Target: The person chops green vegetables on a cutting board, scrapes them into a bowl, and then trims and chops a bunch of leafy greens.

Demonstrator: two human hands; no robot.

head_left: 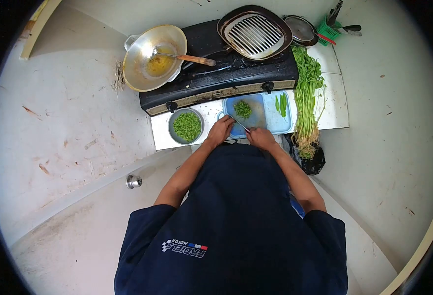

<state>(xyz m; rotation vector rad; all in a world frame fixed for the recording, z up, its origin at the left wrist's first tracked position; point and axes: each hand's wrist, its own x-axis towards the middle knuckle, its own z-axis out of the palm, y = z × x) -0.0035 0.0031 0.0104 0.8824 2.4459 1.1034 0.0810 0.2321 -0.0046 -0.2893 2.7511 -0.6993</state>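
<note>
While R hand (261, 138) grips knife (241, 123), L hand (221, 130) is part-curled nr its tip, hold unclear.

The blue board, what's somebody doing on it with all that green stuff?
A person is bent over the blue board, holding a knife in the right hand. The left hand is by the other end of the knife. A small pile of chopped greens sits on the board, with a few longer green pieces off to the right. The bowl on the left holds lots more little green bits.
</note>
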